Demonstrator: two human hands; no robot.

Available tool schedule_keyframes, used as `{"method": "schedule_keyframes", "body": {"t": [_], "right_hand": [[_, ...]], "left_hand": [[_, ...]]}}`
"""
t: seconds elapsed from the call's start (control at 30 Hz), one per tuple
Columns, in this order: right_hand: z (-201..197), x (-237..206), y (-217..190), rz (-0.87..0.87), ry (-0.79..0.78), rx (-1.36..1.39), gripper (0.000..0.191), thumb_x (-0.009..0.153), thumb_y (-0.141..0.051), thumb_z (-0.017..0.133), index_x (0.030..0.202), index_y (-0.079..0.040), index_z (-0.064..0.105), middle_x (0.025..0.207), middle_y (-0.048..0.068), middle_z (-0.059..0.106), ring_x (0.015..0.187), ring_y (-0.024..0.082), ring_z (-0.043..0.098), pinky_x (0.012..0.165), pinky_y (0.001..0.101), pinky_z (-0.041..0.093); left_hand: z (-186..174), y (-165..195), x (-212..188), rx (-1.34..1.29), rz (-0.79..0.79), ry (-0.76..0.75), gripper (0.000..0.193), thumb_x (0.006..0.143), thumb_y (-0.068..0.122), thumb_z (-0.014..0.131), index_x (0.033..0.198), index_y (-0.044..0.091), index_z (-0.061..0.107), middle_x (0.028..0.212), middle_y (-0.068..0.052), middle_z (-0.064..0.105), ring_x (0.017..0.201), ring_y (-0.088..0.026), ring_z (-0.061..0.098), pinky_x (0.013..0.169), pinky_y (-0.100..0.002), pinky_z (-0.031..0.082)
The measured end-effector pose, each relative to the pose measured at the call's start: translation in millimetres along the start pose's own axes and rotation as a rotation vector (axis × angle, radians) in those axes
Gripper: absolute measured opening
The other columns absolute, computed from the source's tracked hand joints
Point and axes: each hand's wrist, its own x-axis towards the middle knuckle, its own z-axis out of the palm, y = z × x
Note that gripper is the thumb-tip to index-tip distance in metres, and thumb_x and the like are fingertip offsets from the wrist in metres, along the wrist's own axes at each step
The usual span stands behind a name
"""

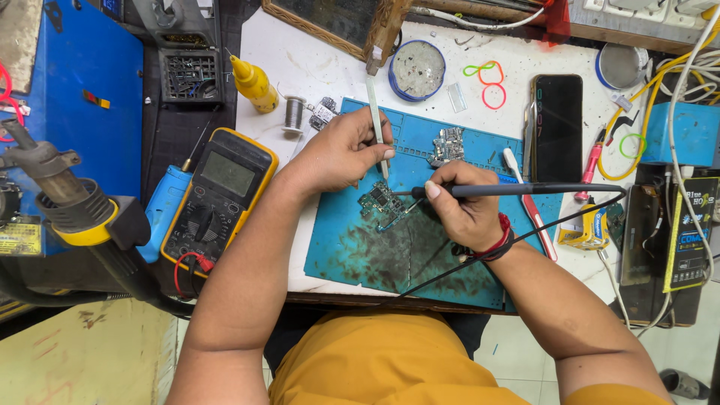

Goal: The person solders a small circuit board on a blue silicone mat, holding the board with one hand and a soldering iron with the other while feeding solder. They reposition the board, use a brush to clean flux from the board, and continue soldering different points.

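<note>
White bench (315, 60), blue mat (360, 247), multimeter (219, 201), phone (556, 127)

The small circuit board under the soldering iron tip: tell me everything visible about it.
The small circuit board is a dark green, irregularly shaped piece crowded with tiny chips and metal shields. It lies flat on the stained blue work mat, near the mat's middle. The left hand holds tweezers whose points come down at its upper edge, and the right hand holds the soldering iron with its tip at the board's right side. Finer detail is too small to tell.
</note>
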Motion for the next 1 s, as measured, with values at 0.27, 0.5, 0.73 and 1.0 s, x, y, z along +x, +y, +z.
{"method": "schedule_keyframes", "body": {"t": [0.27,0.5,0.73,1.0], "right_hand": [[-1.7,0.0,-0.2,0.014,-0.029,-0.003,0.011,0.096,-0.006,0.066,0.087,-0.001,0.063,0.067,0.004,0.059,0.057,0.012,0.053,0.056,0.0275,0.04],[-0.9,0.7,-0.5,0.009,-0.019,-0.005,0.01,0.096,-0.005,0.066,0.088,-0.001,0.063,0.068,0.004,0.059,0.058,0.012,0.054,0.057,0.0276,0.041],[-0.4,1.7,-0.9,0.0,-0.019,-0.012,0.011,0.097,-0.006,0.067,0.088,-0.001,0.062,0.068,0.004,0.059,0.059,0.013,0.055,0.058,0.0279,0.042],[-0.8,1.7,-0.1,-0.004,-0.021,-0.007,0.012,0.097,-0.007,0.066,0.086,-0.002,0.062,0.067,0.004,0.058,0.058,0.013,0.053,0.058,0.0282,0.041]], "left_hand": [[-0.3,0.5,0.1,-0.006,0.0,-0.006,0.016,0.093,0.012,0.07,0.103,0.006,0.059,0.076,0.0,0.068,0.057,-0.006,0.054,0.046,-0.026,0.046],[-0.5,3.9,-0.8,-0.001,-0.02,-0.011,0.016,0.093,0.012,0.07,0.103,0.006,0.059,0.074,-0.001,0.068,0.055,-0.006,0.052,0.046,-0.027,0.044],[-0.8,6.6,-1.2,0.008,-0.002,0.001,0.016,0.093,0.012,0.07,0.104,0.006,0.06,0.075,0.0,0.069,0.056,-0.006,0.054,0.047,-0.026,0.045],[-0.8,6.2,-1.1,0.016,-0.036,-0.006,0.016,0.093,0.013,0.07,0.103,0.006,0.059,0.072,-0.001,0.067,0.054,-0.007,0.053,0.045,-0.027,0.044]]}}
